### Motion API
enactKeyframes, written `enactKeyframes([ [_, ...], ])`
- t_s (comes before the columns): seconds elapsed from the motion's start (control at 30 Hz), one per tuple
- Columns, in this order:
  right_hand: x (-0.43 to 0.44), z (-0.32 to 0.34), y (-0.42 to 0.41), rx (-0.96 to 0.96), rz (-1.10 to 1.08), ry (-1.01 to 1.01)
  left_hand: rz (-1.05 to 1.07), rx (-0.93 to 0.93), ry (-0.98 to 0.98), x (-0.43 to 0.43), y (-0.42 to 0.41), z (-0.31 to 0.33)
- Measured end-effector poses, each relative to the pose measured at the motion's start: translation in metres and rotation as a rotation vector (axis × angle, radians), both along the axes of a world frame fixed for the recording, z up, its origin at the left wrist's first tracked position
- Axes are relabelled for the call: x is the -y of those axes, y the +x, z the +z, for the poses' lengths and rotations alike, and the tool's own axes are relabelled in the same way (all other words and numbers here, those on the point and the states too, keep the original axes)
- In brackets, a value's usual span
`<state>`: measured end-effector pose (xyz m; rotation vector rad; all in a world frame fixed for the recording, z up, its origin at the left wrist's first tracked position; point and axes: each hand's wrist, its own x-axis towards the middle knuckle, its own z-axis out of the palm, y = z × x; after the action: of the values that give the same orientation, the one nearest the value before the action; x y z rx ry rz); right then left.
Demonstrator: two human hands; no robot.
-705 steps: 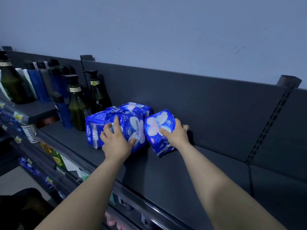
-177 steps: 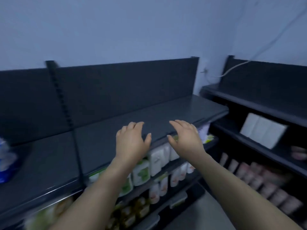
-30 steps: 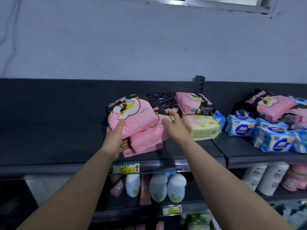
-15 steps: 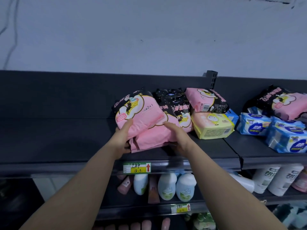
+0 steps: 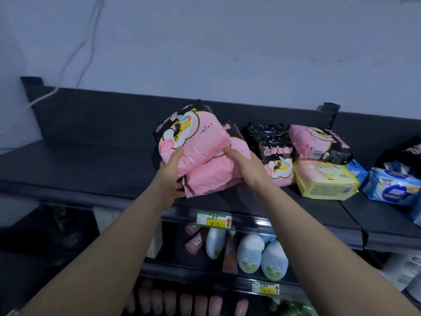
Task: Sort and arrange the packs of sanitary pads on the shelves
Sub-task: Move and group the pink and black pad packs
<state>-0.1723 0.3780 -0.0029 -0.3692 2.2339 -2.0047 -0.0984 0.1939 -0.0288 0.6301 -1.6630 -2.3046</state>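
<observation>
I hold a stack of pink-and-black pad packs (image 5: 196, 144) lifted just above the dark top shelf (image 5: 91, 169). My left hand (image 5: 169, 176) grips the stack from its left and underneath, thumb up on the top pack. My right hand (image 5: 248, 167) grips the right side, fingers pressed into the packs. To the right on the shelf lie a black starry pack (image 5: 273, 144), a pink pack (image 5: 319, 142) on top of a yellow pack (image 5: 325, 181), and blue-and-white packs (image 5: 394, 185).
The shelf's left part is bare dark metal. A price tag (image 5: 214, 220) sits on the front rail. White and pink bottles (image 5: 250, 254) stand on the shelf below. A white cable (image 5: 75, 53) runs down the wall at the left.
Both hands have lifted the pink stack off the shelf and carried it a little left, away from the black starry pack. The view has turned left.
</observation>
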Motion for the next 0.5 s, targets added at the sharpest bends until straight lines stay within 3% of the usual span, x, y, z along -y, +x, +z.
enactKeyframes([
  [0.17, 0.037, 0.019, 0.030, -0.053, 0.177, 0.046, 0.166, -0.102, 0.028, 0.020, 0.064, 0.010],
  [0.5, 0.127, 0.019, 0.175, -0.017, 0.761, 0.110, 0.733, -0.053, 0.040, 0.036, 0.272, 0.001],
])
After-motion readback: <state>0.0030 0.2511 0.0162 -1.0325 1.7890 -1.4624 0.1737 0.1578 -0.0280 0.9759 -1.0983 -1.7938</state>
